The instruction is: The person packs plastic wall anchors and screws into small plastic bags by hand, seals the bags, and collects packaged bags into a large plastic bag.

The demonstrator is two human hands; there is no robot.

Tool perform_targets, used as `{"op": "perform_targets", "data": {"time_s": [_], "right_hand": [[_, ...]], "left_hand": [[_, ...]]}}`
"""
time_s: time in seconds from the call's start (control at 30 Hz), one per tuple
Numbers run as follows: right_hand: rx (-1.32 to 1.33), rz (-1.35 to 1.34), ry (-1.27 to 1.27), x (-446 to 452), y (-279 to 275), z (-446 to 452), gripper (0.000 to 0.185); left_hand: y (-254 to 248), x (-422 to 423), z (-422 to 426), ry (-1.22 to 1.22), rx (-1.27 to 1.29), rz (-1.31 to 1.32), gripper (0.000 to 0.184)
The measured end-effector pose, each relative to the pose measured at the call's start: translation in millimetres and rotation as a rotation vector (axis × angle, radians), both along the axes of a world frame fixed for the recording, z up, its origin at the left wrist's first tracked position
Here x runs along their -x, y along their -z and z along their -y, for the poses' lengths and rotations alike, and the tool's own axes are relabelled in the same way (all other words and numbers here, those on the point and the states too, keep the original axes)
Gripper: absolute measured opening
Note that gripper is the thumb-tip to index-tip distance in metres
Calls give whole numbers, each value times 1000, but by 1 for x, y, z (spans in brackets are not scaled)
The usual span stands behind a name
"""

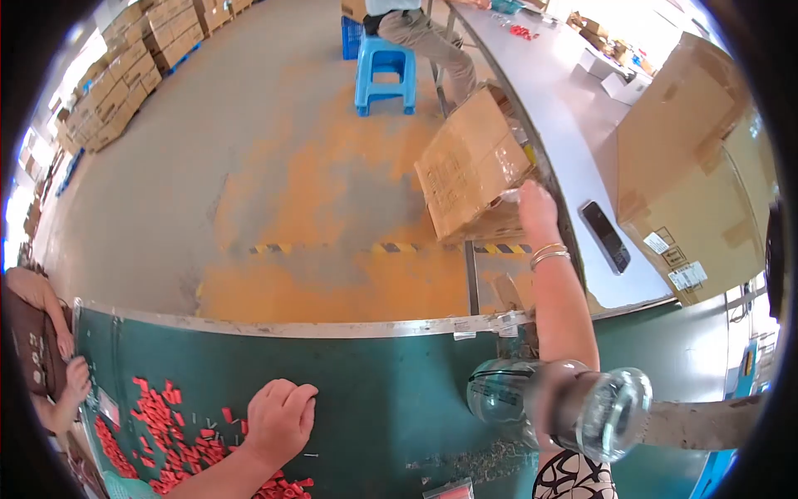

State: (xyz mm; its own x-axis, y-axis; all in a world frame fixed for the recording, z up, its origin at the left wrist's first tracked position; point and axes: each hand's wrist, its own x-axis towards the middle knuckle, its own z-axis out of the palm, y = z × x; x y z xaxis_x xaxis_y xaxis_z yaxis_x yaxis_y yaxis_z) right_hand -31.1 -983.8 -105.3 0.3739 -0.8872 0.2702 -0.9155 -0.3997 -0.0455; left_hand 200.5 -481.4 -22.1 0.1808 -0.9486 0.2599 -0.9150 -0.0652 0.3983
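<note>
My left hand [281, 420] hovers or rests over the green work surface [374, 391], its fingers curled closed; anything inside them is hidden. Beside it lie many small red plastic pieces [179, 441], with a few tiny metal pins or screws among them. My right arm stretches forward across the table edge, and my right hand [538, 206] is at the mouth of a tilted cardboard box [474, 166]. Its fingers are bent down by a whitish, film-like bit [509, 196]; what they grip is unclear.
A clear bottle-like object [611, 412] on a metal arm overlaps my right forearm. A phone [605, 237] and a large carton [690, 183] occupy the side table. A co-worker's hands [76, 378] are at far left. Another person sits near a blue stool [386, 75].
</note>
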Motion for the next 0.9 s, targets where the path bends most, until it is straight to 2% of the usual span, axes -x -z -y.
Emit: {"op": "perform_targets", "data": {"time_s": [0.13, 0.17, 0.27, 0.3, 0.4, 0.43, 0.57, 0.7, 0.8, 0.9], "right_hand": [[29, 8, -117, 4, -11, 9, 14], [45, -63, -118, 5, -9, 16, 18], [47, -315, -83, 2, -4, 51, 15], [48, -301, -101, -5, -4, 50, 16], [24, -206, -71, -3, -15, 39, 18], [37, -178, -68, -4, -13, 42, 18], [33, -98, -13, -9, -19, 28, 23], [64, 69, -25, 9, 1, 30, 24], [-376, 570, 96, 13, -33, -18, 21], [-465, 1017, 140, 37, -26, -51, 17]], "left_hand": [[3, -2, 0, 10, -30, -23, 23], [2, -3, 2, 16, -54, -31, 23], [2, -3, -3, 5, -124, -66, 25], [2, -4, -3, 34, -105, -3, 28], [8, -4, -10, 3, -161, -35, 32], [7, -5, -9, 45, -165, 54, 34], [7, -6, -7, 42, -134, -55, 30], [5, -6, 1, 56, -61, -53, 26], [5, -7, 1, 53, 8, -29, 23], [3, -3, 1, 36, 65, -28, 17]]}}
